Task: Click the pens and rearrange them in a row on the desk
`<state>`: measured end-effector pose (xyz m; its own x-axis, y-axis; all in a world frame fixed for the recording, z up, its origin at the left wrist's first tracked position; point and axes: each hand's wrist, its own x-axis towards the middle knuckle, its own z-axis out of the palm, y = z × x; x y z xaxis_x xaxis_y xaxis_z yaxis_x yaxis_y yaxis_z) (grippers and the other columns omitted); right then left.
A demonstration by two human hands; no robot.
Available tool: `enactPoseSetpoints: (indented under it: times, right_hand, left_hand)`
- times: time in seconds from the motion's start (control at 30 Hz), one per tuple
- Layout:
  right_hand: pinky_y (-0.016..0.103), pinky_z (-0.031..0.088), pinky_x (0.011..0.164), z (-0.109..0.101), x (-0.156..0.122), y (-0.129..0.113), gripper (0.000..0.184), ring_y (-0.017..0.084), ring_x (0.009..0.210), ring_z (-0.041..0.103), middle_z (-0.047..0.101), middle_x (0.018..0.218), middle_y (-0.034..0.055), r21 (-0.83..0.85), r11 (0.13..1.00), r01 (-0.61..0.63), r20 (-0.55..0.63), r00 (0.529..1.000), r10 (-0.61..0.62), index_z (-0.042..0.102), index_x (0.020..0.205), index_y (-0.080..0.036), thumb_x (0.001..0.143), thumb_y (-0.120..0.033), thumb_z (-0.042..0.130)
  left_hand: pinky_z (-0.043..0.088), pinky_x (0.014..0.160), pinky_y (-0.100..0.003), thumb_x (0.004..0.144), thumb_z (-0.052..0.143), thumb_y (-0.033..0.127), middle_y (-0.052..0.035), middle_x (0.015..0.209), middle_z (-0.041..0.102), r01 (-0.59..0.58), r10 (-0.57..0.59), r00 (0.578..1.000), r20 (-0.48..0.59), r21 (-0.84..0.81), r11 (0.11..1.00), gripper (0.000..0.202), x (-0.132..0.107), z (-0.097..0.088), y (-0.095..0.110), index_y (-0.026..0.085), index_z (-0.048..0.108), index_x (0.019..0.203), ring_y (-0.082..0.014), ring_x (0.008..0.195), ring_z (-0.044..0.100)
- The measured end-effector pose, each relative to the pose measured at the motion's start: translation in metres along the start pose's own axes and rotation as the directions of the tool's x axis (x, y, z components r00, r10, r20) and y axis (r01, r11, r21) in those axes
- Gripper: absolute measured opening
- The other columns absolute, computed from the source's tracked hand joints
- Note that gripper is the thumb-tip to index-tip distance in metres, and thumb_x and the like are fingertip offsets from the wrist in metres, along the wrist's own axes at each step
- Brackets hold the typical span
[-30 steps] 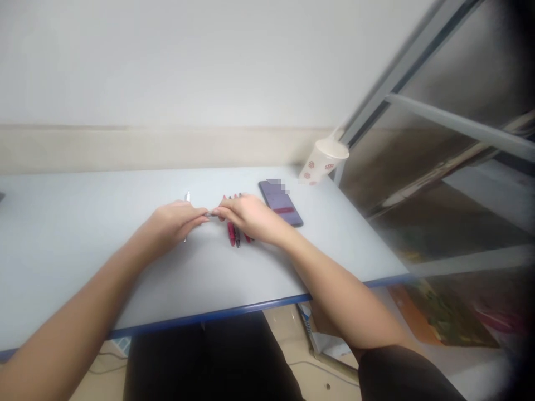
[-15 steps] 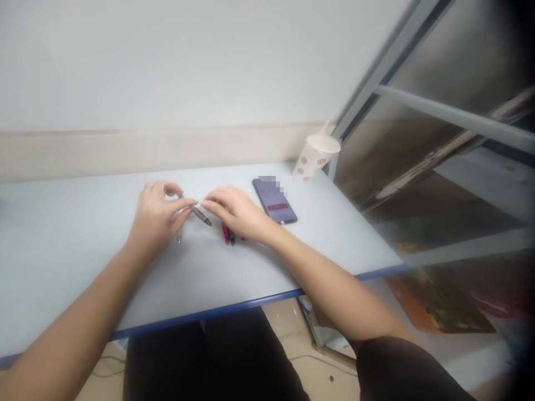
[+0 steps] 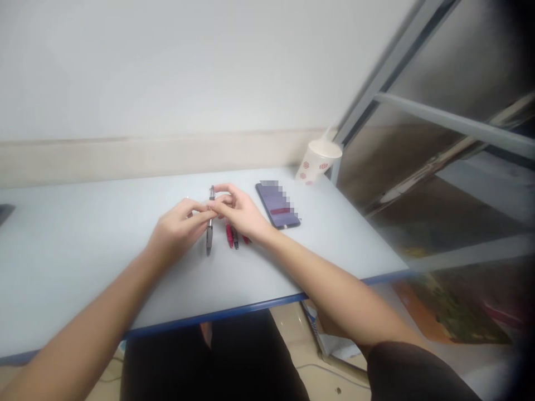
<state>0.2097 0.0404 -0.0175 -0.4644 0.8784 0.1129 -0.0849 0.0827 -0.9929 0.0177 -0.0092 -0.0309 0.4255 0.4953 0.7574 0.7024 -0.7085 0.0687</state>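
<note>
A grey and silver pen (image 3: 209, 239) points lengthwise toward me, its grey end nearest. My left hand (image 3: 179, 225) is closed, with thumb and fingers pinching the pen at its middle. From the other side, my right hand (image 3: 240, 214) closes on the same pen, its fingertips meeting those of my left; one finger reaches the pen's far end. Partly covered by my right hand, a red pen (image 3: 229, 236) and a dark pen (image 3: 236, 240) lie side by side on the table. Another red tip (image 3: 246, 239) shows beside them.
A phone (image 3: 278, 207) with a lit screen lies right of my hands. Behind it a white paper cup (image 3: 317, 162) with red flower prints and a straw stands near a metal-framed shelf (image 3: 455, 122). The white table (image 3: 83, 245) has a blue front edge. A dark object (image 3: 5, 213) sits far left.
My left hand has moved right to meet my right hand. The grey pen has turned from slanting to pointing toward me, and my right fingers are now on it.
</note>
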Motion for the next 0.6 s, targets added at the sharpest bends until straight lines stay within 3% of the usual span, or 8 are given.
enactPoseSetpoints:
  times: [0.13, 0.23, 0.43, 0.53, 0.6]
  right_hand:
    - [0.029, 0.052, 0.069, -0.005, 0.003, 0.001, 0.04, 0.013, 0.068, 0.065, 0.067, 0.077, -0.0063, 0.012, 1.0, 0.028, -0.023, 0.999, -0.028, 0.055, 0.125, -0.024, 0.089, -0.028, 0.073]
    - [0.029, 0.05, 0.061, -0.014, 0.005, -0.002, 0.045, 0.012, 0.059, 0.058, 0.062, 0.074, -0.0075, -0.013, 0.998, 0.061, -0.053, 0.997, -0.062, 0.055, 0.129, -0.025, 0.089, -0.032, 0.073]
    - [0.028, 0.048, 0.064, -0.026, 0.01, -0.004, 0.041, 0.012, 0.065, 0.058, 0.058, 0.076, -0.0068, -0.182, 0.978, 0.103, -0.112, 0.986, -0.125, 0.056, 0.118, -0.023, 0.085, -0.034, 0.078]
    - [0.028, 0.046, 0.063, -0.026, 0.014, 0.003, 0.036, 0.012, 0.063, 0.055, 0.054, 0.073, -0.0085, -0.229, 0.967, 0.114, -0.11, 0.984, -0.142, 0.055, 0.11, -0.023, 0.083, -0.033, 0.077]
    - [0.028, 0.045, 0.063, -0.025, 0.015, 0.007, 0.035, 0.012, 0.062, 0.054, 0.052, 0.072, -0.0088, -0.231, 0.965, 0.127, -0.088, 0.985, -0.151, 0.055, 0.107, -0.023, 0.083, -0.035, 0.077]
  left_hand:
    - [0.058, 0.074, -0.029, 0.101, 0.056, 0.01, -0.007, 0.103, 0.073, 0.037, -0.032, 0.997, 0.073, -0.063, 0.997, 0.027, 0.003, -0.002, 0.003, 0.022, 0.072, 0.119, -0.0171, 0.086, 0.069]
    - [0.057, 0.075, -0.029, 0.102, 0.054, 0.015, -0.0071, 0.101, 0.071, 0.17, -0.156, 0.98, 0.126, -0.102, 0.98, 0.026, 0.006, -0.008, 0.004, 0.019, 0.071, 0.121, -0.0173, 0.086, 0.069]
    - [0.054, 0.07, -0.031, 0.105, 0.052, 0.031, -0.0047, 0.09, 0.075, 0.48, -0.462, 0.86, 0.217, -0.036, 0.876, 0.025, 0.004, -0.02, -0.018, 0.019, 0.074, 0.109, -0.0168, 0.071, 0.066]
    - [0.053, 0.067, -0.031, 0.105, 0.053, 0.037, -0.0054, 0.088, 0.079, 0.52, -0.493, 0.83, 0.261, -0.038, 0.853, 0.029, 0.003, -0.019, -0.027, 0.018, 0.074, 0.105, -0.0185, 0.069, 0.068]
    - [0.053, 0.067, -0.031, 0.105, 0.053, 0.038, -0.0056, 0.087, 0.079, 0.473, -0.444, 0.856, 0.266, -0.055, 0.879, 0.03, 0.007, -0.021, -0.02, 0.018, 0.074, 0.103, -0.0185, 0.068, 0.069]
